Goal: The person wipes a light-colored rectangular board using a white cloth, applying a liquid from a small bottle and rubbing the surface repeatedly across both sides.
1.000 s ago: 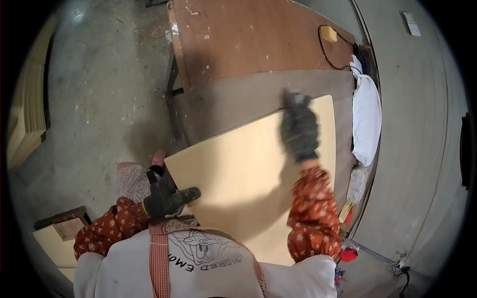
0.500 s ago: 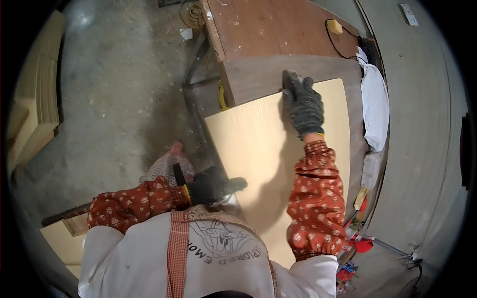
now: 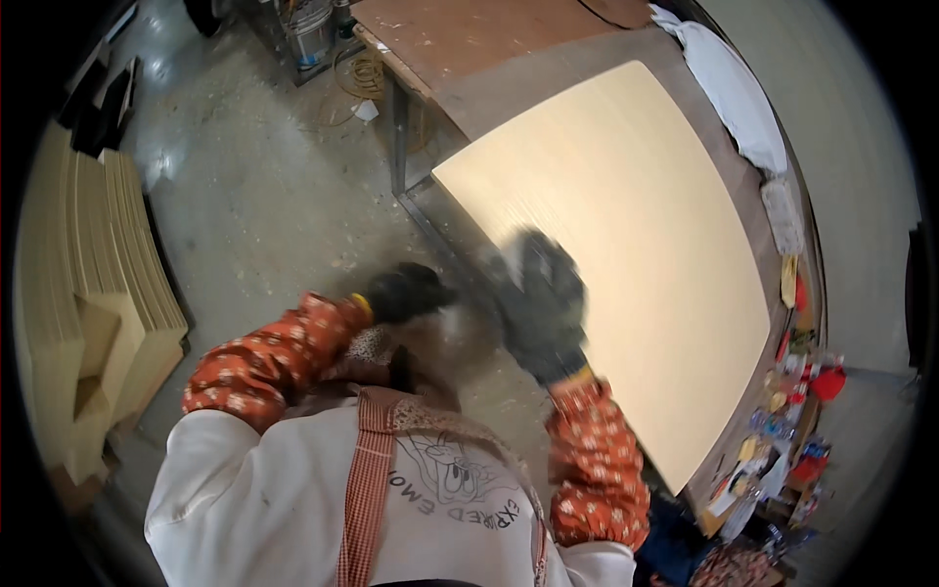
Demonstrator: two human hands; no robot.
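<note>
Pale board (image 3: 626,245), long axis upper-left to lower-right

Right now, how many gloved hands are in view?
2. The left hand is near the pale board's left edge; the right hand, blurred, is at that edge. Contact is unclear.

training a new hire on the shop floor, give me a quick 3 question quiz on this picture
1. True or false: the pale board lies flat on the brown workbench.
2. Which gloved hand is over the near edge of the board? A) left hand B) right hand C) neither
3. Fill in: the stack of pale panels stands on the floor at the person's ____ side.

Key
1. True.
2. B; it is motion-blurred, so whether it grips the edge cannot be told.
3. Left.
</note>
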